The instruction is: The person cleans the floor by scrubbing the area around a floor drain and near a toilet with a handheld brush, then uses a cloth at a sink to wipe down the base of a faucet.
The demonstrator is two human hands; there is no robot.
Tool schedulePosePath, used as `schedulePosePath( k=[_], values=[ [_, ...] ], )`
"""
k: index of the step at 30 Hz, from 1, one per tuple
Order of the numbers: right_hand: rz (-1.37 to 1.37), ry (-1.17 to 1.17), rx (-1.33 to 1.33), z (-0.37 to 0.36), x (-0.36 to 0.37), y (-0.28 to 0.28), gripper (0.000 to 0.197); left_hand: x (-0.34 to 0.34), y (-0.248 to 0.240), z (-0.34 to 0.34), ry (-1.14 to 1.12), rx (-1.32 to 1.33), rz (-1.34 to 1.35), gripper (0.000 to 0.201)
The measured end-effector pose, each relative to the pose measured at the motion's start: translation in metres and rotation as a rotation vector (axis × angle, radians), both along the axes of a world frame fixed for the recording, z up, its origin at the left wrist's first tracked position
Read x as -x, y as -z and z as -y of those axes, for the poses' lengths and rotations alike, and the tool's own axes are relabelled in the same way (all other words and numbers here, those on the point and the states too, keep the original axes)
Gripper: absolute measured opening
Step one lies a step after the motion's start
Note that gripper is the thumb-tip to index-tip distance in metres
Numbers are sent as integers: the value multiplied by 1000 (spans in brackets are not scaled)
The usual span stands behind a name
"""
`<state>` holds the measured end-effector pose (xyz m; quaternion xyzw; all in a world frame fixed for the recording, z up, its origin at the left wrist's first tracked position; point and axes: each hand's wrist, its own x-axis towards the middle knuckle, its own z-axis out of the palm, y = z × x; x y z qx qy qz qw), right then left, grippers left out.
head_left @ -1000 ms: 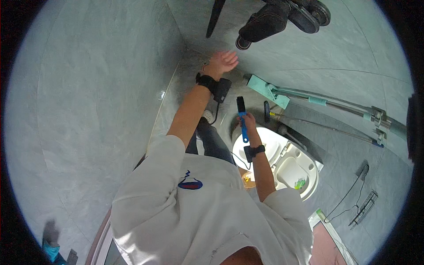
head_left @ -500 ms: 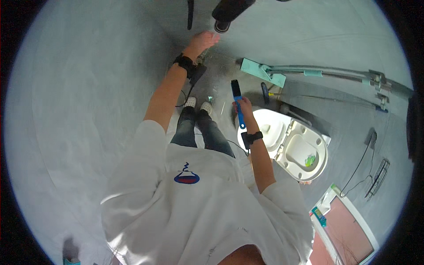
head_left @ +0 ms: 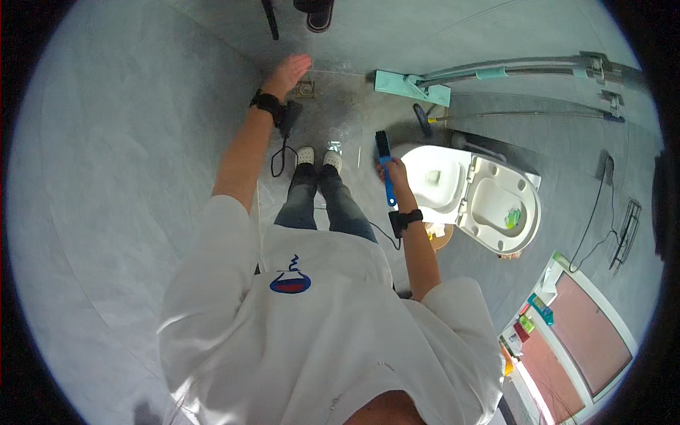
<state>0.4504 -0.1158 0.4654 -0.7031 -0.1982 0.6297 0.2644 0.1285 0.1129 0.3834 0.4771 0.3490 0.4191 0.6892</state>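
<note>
Head view, the only one: the right hand [head_left: 397, 173] is holding a blue brush [head_left: 384, 149] between one and two o'clock from picture centre, fingers clamping around the handle [head_left: 389, 193]. Black bristles are pointing to about twelve, handle end to about six. Brush is sitting just off the nine o'clock side of the white toilet [head_left: 416, 165] as seen from above; can't tell the height gap.

Handling, judging by looks: brush is looking light and stiff, likely hard plastic, with springy bristles; not seeming fragile. Smooth handle is probably getting slippery if wet. Best hold is looking like mid-handle, clear of the bristles, about where the fingers are wrapping now; gripping at the far handle end would probably be giving less control.

Left hand [head_left: 289, 74] is hovering near eleven o'clock, fingers extending and lying close together, not closing on anything visible; palm side is partly hiding. A dark fixture [head_left: 320, 20] is hanging at one o'clock from it, apart in the view. Floor drain [head_left: 305, 89] is showing at about four from that hand. Green mop [head_left: 413, 87] is leaning between twelve and one from the right hand
</note>
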Motion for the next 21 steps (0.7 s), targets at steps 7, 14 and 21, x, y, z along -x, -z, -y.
schedulePosePath(
  k=[7, 14, 21],
  values=[
    [20, 56, 24, 10, 7, -8, 19, -61, -88, -22, -88, 804, 506, 34],
    [15, 113, -23, 12, 13, -13, 23, -77, -99, -14, -157, 926, 501, 39],
    [21, 96, -15, -2, 26, -6, 26, -19, -109, -26, -183, 622, 394, 37]
  ],
)
